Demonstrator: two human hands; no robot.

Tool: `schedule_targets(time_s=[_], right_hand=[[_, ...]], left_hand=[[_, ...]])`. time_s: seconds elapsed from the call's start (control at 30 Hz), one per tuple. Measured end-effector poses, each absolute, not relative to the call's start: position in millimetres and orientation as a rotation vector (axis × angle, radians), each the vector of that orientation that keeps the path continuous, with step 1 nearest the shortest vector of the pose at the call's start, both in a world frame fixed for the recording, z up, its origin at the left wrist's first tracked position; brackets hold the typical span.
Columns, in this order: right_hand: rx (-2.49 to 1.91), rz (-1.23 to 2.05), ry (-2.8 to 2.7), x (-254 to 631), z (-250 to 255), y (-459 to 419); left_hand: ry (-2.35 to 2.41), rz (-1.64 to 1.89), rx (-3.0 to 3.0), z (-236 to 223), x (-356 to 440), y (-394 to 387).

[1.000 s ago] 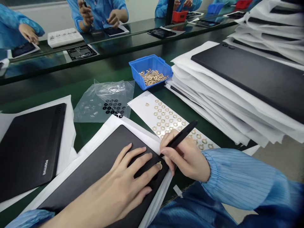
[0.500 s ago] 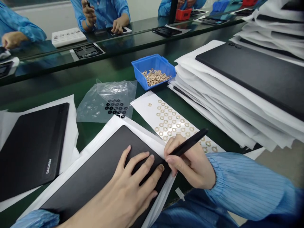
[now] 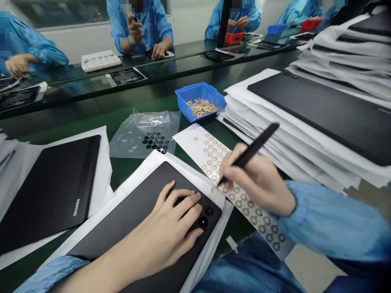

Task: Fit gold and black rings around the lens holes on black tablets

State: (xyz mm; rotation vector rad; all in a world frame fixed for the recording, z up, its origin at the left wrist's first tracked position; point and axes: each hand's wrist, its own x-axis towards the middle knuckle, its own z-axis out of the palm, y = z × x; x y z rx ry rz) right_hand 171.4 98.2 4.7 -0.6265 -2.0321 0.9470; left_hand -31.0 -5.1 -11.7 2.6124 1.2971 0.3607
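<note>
My left hand (image 3: pixel 171 228) lies with fingers spread on the back of a black tablet (image 3: pixel 131 215), near its two round camera lenses (image 3: pixel 203 221). The tablet rests on white wrapping sheets. My right hand (image 3: pixel 256 179), slightly blurred, is closed around dark tweezers (image 3: pixel 258 142) with the tip pointing down left. A small pale ring (image 3: pixel 215 190) shows at the tip, over the sheet edge beside the tablet; whether the tip grips it, I cannot tell. Under that hand lies a white strip (image 3: pixel 191 135) carrying rows of gold ring stickers.
A blue bin (image 3: pixel 186 99) of loose gold rings stands behind the strip. Left of it lies a clear bag (image 3: pixel 126 136) with black rings. Another tablet (image 3: pixel 51 183) is at left; a stack of wrapped tablets (image 3: pixel 317 110) rises at right. Co-workers sit across the line.
My right hand with the tweezers has moved from the tablet's corner up and right over the strip. My left fingers have drawn back, uncovering the lenses. The view has tilted up slightly.
</note>
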Motion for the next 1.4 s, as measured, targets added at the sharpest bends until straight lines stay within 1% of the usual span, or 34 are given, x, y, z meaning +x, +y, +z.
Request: schedule_targets(time_s=[0.13,0.2,0.3,0.4,0.53,0.7,0.93,1.07,1.2,1.3,1.4], right_hand=[[-0.863,0.523,-1.997,146.4,39.9,165.6],[-0.878,0.396,-1.961,127.3,46.3,209.1],[-1.076,0.395,-2.065,102.1,45.8,264.4],[-1.148,0.395,-2.179,89.1,45.1,288.2],[-1.103,0.338,-2.278,82.2,48.8,276.6],[-1.019,0.309,-2.364,69.3,46.6,264.6],[-1.293,0.179,-2.253,72.3,41.8,298.0],[-1.347,0.152,-2.299,78.8,39.6,305.0],[-1.291,0.155,-2.338,79.4,45.4,296.8],[-1.158,0.198,-2.386,69.6,49.0,275.1],[-0.928,0.341,-2.532,50.4,41.1,242.5]], left_hand=[[1.278,0.358,2.624,-11.5,-31.0,-5.3],[1.271,0.354,2.628,-9.9,-31.1,-5.3],[1.264,0.346,2.622,-7.6,-32.2,-6.5],[1.256,0.350,2.615,-6.9,-34.0,-8.9],[1.256,0.412,2.632,-5.5,-39.9,-6.4],[1.460,0.627,2.520,-3.2,-66.3,16.0],[1.730,0.827,2.318,-11.4,-97.9,42.9],[1.772,0.843,2.256,-14.8,-95.4,42.8],[1.825,0.805,2.214,-13.4,-93.1,42.0],[1.963,0.776,2.140,-11.5,-100.7,45.5],[2.148,0.716,1.981,-12.0,-118.6,52.9]])
